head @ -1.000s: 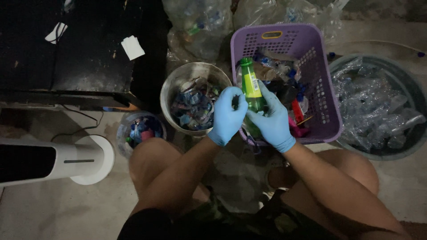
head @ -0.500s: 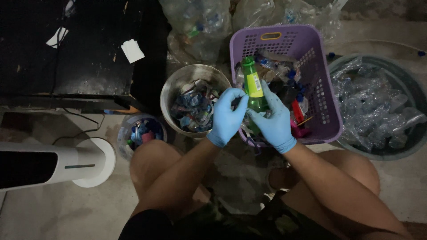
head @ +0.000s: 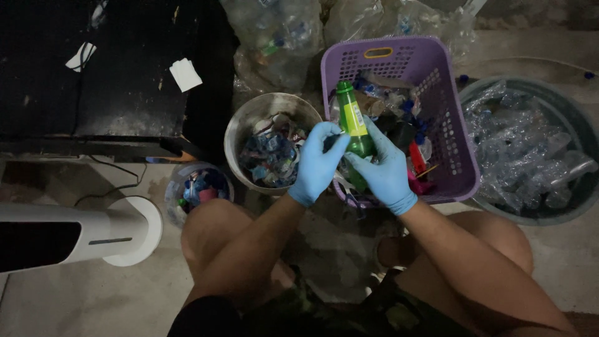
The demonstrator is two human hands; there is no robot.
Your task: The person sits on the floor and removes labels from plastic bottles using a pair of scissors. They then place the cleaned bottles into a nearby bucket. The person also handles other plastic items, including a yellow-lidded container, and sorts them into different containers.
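Note:
Both my hands wear blue gloves and hold a green plastic bottle point(head: 351, 118) upright above the near edge of a purple basket point(head: 449, 112). My right hand point(head: 382, 170) wraps the bottle's lower body. My left hand point(head: 318, 161) pinches at the bottle's yellow-green label from the left side. The bottle's lower part is hidden behind my fingers.
A metal bucket point(head: 249, 125) of scraps stands left of the basket, a small container point(head: 198, 190) of coloured caps beside my left knee. A grey tub point(head: 530, 150) of clear bottles sits at right. Bags of bottles point(head: 274, 37) lie behind. A white fan base point(head: 128, 231) and black cabinet point(head: 93, 81) are at left.
My hands and the bottle stay almost in place. My left fingers have shifted slightly on the label.

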